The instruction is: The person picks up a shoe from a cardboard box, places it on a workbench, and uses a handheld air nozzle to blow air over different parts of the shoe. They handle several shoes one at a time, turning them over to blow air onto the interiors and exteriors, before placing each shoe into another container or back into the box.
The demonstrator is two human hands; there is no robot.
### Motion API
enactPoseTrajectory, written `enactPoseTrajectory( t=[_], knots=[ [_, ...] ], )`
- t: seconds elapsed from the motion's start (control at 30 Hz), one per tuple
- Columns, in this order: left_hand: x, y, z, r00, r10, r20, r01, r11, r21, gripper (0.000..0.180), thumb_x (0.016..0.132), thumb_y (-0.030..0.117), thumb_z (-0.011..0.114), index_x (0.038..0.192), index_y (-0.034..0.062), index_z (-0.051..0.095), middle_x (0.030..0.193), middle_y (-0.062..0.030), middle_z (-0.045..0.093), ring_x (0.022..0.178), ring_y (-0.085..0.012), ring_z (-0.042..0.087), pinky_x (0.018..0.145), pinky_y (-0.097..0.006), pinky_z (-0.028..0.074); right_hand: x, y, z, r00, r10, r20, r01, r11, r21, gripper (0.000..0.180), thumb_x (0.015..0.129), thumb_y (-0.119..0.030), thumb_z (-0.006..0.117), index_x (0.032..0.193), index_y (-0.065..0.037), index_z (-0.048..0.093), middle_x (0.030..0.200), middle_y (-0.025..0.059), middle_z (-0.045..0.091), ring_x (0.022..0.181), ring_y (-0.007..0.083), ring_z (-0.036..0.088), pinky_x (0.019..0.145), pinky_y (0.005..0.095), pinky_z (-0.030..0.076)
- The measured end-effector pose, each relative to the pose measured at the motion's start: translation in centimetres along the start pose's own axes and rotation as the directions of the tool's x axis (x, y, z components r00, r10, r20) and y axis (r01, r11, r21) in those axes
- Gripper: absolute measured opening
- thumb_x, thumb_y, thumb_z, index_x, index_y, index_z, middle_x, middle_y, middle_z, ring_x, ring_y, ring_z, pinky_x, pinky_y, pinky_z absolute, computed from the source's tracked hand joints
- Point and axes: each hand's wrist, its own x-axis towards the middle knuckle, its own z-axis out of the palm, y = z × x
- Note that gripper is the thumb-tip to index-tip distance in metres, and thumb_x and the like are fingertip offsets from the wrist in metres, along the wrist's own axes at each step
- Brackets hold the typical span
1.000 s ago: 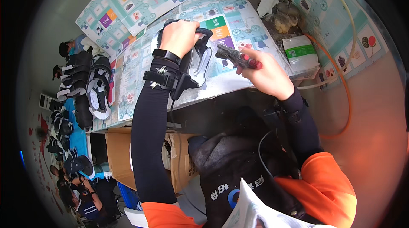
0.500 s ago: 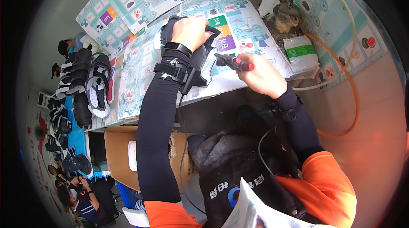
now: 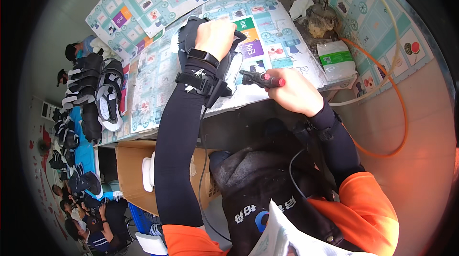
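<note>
My left hand (image 3: 215, 38) is closed on a black shoe (image 3: 189, 36) that rests on the paper-covered worktable; its fingers bend over the dark upper. A white part of the shoe shows beside my wrist, and my forearm hides some of the rest. In my right hand (image 3: 297, 92) is a short black tool with red ends (image 3: 258, 78), its kind not clear. The fingers wrap round it, and its dark tip points left toward the shoe's white side, a small gap apart from it.
Several black-and-white shoes (image 3: 110, 94) stand at the table's left edge. Right of my hands lie a green-and-white packet (image 3: 336, 59) and a crumpled white paper (image 3: 301, 7). An orange hose (image 3: 405, 122) curves down the right side. A cardboard box (image 3: 131, 174) sits below; people work at far left.
My right hand has drawn slightly down with the tool, whose tip has moved off the shoe's edge. My left hand and the shoe have shifted and tilted a little.
</note>
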Motion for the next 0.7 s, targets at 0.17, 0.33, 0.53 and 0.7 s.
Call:
enactPoseTrajectory(
  t=[0.17, 0.33, 0.53, 0.7],
  knots=[
    [-2.4, -2.4, -3.8, 0.943, 0.117, -0.313, -0.073, 0.986, 0.147, 0.009, 0.088, 0.017, 0.063, 0.09, 0.0132, 0.072, 0.081, -0.0069, 0.071, 0.081, -0.0265, 0.072, 0.067, -0.039, 0.057, -1.0, 0.3, -2.1, 1.0, 0.006, -0.023, -0.001, 0.978, 0.207, 0.026, 0.086, -0.015, 0.069, 0.105, 0.001, 0.065, 0.083, 0.0258, 0.065, 0.083, 0.0456, 0.064, 0.074, 0.0434, 0.05],
    [-4.0, -2.5, -6.1, 0.904, 0.187, -0.384, -0.038, 0.931, 0.364, 0.012, 0.086, 0.015, 0.063, 0.097, 0.0162, 0.068, 0.085, -0.0007, 0.066, 0.079, -0.0201, 0.068, 0.063, -0.032, 0.054, -0.3, 0.6, -2.0, 0.985, -0.083, -0.153, 0.111, 0.976, 0.188, 0.021, 0.087, -0.014, 0.069, 0.103, 0.0, 0.064, 0.081, 0.0251, 0.064, 0.08, 0.0457, 0.064, 0.072, 0.0458, 0.049],
    [-4.4, -0.4, 0.1, 0.938, 0.014, -0.347, 0.032, 0.992, 0.125, 0.017, 0.09, 0.015, 0.066, 0.107, 0.018, 0.067, 0.084, -0.002, 0.065, 0.073, -0.0236, 0.07, 0.059, -0.037, 0.057, 1.9, 1.5, 0.8, 0.975, -0.187, -0.122, 0.182, 0.982, -0.051, 0.014, 0.084, -0.005, 0.062, 0.096, 0.001, 0.061, 0.084, 0.0185, 0.065, 0.077, 0.0387, 0.064, 0.071, 0.0424, 0.049],
    [-3.8, -1.0, -1.1, 0.959, -0.043, -0.28, 0.038, 0.999, -0.027, 0.022, 0.089, 0.022, 0.074, 0.109, 0.0174, 0.066, 0.083, -0.006, 0.065, 0.075, -0.0294, 0.071, 0.062, -0.042, 0.056, 3.0, 1.0, 2.4, 0.964, -0.181, -0.194, 0.177, 0.984, -0.039, 0.017, 0.082, -0.006, 0.054, 0.094, 0.0, 0.065, 0.078, 0.0287, 0.065, 0.081, 0.0491, 0.065, 0.074, 0.0537, 0.051]
  ],
)
